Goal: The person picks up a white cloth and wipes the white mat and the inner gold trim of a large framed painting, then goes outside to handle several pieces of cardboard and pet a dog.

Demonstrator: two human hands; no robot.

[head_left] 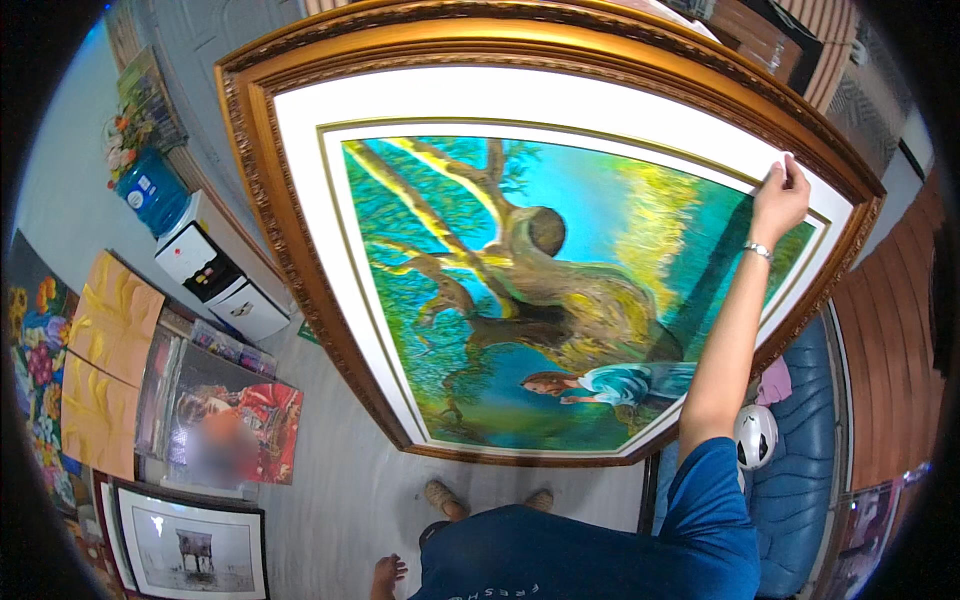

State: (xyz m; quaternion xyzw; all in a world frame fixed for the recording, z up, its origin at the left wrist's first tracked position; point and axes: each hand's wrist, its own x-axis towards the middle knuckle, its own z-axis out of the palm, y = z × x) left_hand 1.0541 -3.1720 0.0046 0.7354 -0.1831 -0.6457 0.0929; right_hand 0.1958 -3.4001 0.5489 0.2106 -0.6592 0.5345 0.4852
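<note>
Grey-floored room stacked with paintings. The right hand [781,196] has its fingers pinched, apparently on a small white cloth [786,158], against the white mat of a large gold-framed painting [520,280]. The left hand [387,572] hangs low, fingers loosely spread, holding nothing. A blue water bottle [152,190] tops a white dispenser [222,270] at left.

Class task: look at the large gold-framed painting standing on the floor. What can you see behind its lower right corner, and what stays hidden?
Behind the gold-framed painting, a blue sofa shows, with a white ball on it. The sofa's left part is covered by the frame and the person's arm.

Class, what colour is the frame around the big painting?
Ornate gold-brown frame, clearest in the head view.
</note>
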